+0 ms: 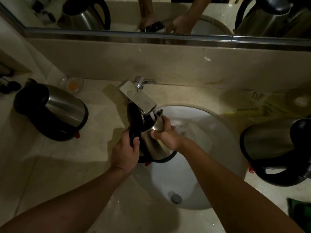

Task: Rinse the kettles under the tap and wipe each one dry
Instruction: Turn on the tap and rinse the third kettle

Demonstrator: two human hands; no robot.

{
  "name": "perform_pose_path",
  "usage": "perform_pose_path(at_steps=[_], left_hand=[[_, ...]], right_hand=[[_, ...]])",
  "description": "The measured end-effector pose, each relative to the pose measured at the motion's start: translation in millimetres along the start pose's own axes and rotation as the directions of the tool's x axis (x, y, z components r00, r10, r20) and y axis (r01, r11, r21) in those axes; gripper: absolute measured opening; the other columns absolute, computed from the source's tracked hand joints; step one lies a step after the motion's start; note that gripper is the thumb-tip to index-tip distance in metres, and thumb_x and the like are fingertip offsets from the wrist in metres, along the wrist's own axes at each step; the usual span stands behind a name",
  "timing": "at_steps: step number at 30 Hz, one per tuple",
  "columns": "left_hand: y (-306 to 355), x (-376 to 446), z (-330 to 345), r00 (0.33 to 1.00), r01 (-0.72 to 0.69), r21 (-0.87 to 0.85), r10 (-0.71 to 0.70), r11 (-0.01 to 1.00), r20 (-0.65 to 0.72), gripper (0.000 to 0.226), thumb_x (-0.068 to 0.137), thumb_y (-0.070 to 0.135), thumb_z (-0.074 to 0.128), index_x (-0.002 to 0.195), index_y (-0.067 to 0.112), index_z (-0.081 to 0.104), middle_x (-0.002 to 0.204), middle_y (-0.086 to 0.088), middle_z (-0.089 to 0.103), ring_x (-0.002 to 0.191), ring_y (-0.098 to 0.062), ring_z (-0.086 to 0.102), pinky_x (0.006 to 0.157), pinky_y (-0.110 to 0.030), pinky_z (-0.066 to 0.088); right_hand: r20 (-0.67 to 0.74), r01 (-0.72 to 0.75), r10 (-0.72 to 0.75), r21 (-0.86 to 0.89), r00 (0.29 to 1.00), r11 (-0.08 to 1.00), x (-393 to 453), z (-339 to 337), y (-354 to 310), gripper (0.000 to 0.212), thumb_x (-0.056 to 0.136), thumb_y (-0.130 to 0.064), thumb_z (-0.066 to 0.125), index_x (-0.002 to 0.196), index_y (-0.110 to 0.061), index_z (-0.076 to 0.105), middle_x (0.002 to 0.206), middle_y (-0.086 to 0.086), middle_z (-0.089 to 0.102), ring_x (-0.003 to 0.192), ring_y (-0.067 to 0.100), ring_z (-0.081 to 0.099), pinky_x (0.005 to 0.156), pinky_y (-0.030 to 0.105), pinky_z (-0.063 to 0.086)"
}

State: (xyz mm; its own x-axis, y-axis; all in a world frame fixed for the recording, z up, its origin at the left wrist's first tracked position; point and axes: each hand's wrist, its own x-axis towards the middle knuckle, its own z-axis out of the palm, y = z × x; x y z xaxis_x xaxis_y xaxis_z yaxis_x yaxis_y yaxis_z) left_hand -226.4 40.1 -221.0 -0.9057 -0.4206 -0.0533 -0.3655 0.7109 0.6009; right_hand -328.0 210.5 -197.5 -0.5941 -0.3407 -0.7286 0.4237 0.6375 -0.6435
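Head view: A steel kettle (154, 140) with a black base is held tilted over the white sink (210, 132), its open mouth set directly beneath the spout of the tap (139, 98). The black lid (133, 117) is hinged open toward the left. The kettle's black handle is gripped by the left hand (125, 153), fingers curled round it. The upper steel body near the spout is clasped by the right hand (165, 134), thumb and fingers wrapped on the wall. Whether water is running cannot be told.

A second kettle (55, 111) is seen on the tabletop (58, 165) to the left of the sink, well apart from the held one. A third kettle (276, 148) is seen on the tabletop to the right of the sink. A small glass dish (74, 84) stands behind the left kettle. A drain plug (176, 198) is noted in the basin. A mirror (151, 14) runs along the wall above.
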Motion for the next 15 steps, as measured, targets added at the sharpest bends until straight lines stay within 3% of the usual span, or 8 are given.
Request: perform_pose_path(at_steps=[9,15], left_hand=[[2.6,-0.1,-0.1,1.0,-0.006,0.002,0.006,1.0,-0.01,0.038,0.098,0.028,0.057,0.131,0.009,0.054,0.107,-0.018,0.071,0.092,-0.042,0.068,0.068,-0.028,0.038],[-1.9,1.0,2.2,1.0,-0.008,0.007,0.008,1.0,-0.028,0.043,0.096,0.037,0.051,0.128,0.009,0.055,0.107,-0.019,0.071,0.093,-0.043,0.068,0.069,-0.029,0.039]], right_hand=[[-0.015,0.005,-0.005,0.003,1.0,1.0,-0.2,1.8,1.0,0.1,0.078,-0.063,0.063,0.154,-0.055,-0.003,0.166,0.013,0.015,0.149,0.046,0.023,0.12,0.061,0.025],[-0.009,0.0,0.0,-0.01,1.0,1.0,1.0,-0.8,-0.1,0.1,0.081,-0.062,0.063,0.156,-0.051,-0.003,0.163,0.015,0.018,0.148,0.046,0.024,0.12,0.061,0.025]])
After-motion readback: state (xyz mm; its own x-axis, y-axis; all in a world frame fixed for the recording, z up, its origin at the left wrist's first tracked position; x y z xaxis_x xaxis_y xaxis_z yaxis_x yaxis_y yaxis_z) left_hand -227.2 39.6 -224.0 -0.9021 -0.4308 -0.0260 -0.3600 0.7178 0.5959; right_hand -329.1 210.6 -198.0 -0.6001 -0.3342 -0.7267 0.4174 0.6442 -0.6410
